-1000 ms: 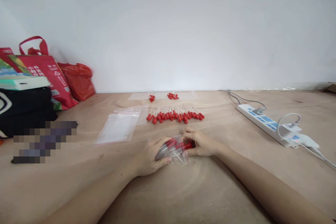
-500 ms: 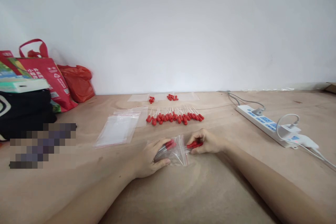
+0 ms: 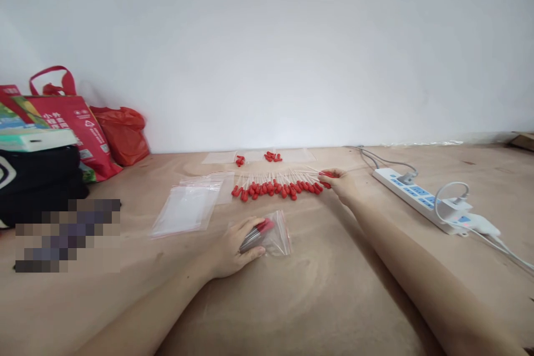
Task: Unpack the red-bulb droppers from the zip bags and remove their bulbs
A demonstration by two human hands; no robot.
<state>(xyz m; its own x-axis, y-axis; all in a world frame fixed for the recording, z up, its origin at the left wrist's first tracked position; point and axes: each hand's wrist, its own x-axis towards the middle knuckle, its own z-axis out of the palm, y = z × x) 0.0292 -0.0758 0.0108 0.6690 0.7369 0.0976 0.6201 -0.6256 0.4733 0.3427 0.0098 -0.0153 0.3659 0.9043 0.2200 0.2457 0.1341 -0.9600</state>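
My left hand (image 3: pixel 236 249) is closed around a clear zip bag (image 3: pixel 280 238) lying on the table. Inside the bag is a bundle of thin, dark metallic-looking sticks with red ends (image 3: pixel 263 227). Farther forward, my right hand (image 3: pixel 342 184) pinches red-ended sticks (image 3: pixel 329 174) at the right end of a row; how many is unclear. That row holds many thin pale sticks with red bulb-like ends (image 3: pixel 271 185), the red ends towards me. Behind it lie two small groups of red-ended pieces (image 3: pixel 273 156), on or beside clear bags.
Flat zip bags (image 3: pixel 186 208) lie left of the row. A white power strip (image 3: pixel 421 200) with plugs and cables stands at the right. Red bags (image 3: pixel 120 130) and a black bag (image 3: pixel 41 183) fill the far left. A white wall (image 3: pixel 312 55) closes off the back.
My right hand has moved from the mouth of the bag forward and right to the end of the row. The bag and my left hand have shifted slightly left.
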